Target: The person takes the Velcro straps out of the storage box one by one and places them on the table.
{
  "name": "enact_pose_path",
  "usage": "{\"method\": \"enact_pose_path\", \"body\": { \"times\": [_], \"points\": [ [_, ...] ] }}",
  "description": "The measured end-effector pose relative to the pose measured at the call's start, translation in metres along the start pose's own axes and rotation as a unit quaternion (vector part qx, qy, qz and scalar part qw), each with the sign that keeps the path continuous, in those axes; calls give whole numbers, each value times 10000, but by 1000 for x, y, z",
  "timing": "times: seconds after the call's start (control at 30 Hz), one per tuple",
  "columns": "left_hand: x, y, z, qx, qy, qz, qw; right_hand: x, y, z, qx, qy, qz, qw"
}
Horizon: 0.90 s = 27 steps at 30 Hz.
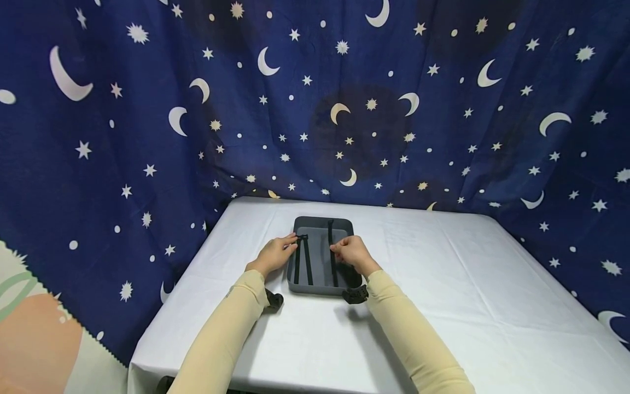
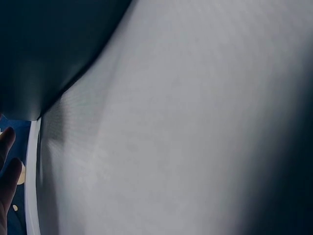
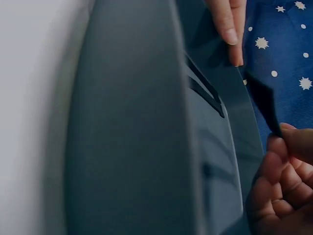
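Note:
A dark grey rectangular tray (image 1: 320,290) lies on the table, its outer wall (image 2: 44,49) large in the left wrist view. Inside its left part are two narrow black strips (image 1: 308,262), close together at their far ends. My left hand (image 1: 272,255) rests at the tray's left rim, fingers extended near those far ends; its fingers (image 3: 225,24) also show in the right wrist view. Between thumb and fingertips, my right hand (image 1: 355,254) pinches another black strip (image 1: 331,235) over the right part of the tray. That strip (image 3: 264,100) stands up from the pinch in the right wrist view.
A white cloth (image 1: 443,273) covers the table around the tray. Behind and to the left hangs a dark blue curtain (image 1: 315,109) with moons and stars. A black wrist device (image 1: 273,300) is on the left wrist, another (image 1: 355,295) on the right.

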<state>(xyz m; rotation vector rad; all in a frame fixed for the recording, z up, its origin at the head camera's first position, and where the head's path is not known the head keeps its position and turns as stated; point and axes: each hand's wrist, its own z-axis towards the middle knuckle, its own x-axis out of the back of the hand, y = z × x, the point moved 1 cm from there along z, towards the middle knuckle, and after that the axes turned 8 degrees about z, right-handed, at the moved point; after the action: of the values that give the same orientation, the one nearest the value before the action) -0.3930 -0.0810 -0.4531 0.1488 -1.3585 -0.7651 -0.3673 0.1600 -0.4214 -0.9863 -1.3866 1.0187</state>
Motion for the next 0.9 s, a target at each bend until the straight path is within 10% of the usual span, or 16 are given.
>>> {"method": "enact_pose_path", "body": {
  "times": [0.9],
  "points": [
    [0, 0, -1, -77, 26, -11, 10000, 32, -4, 1, -106, -75, 343, 9993]
  ]
}}
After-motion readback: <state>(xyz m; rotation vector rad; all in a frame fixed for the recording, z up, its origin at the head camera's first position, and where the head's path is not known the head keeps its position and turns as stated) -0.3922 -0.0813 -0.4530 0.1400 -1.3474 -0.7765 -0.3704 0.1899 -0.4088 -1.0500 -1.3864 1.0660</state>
